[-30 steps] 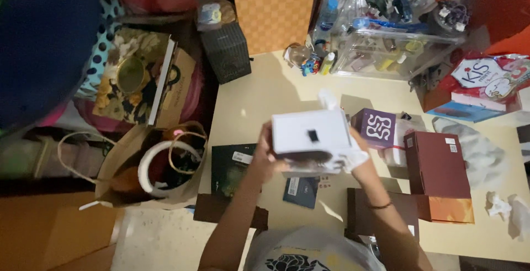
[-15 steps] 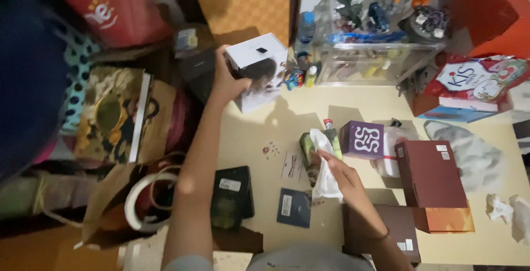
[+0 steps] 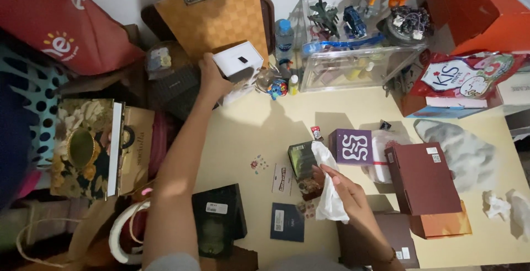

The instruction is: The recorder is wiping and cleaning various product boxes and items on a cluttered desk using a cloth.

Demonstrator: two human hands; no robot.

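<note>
Left hand (image 3: 212,77) grips white box (image 3: 238,61); right hand (image 3: 345,193) seemingly holds cloth (image 3: 330,196).

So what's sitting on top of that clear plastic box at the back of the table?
On the clear plastic box stand a dark toy jet, a blue toy car and a dark round object. Inside it, yellowish shapes show dimly; what they are cannot be told.

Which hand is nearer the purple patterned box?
Right. The right hand, holding a white cloth, sits just below-left of the purple patterned box; the left hand is far up-left, gripping a white box.
</note>
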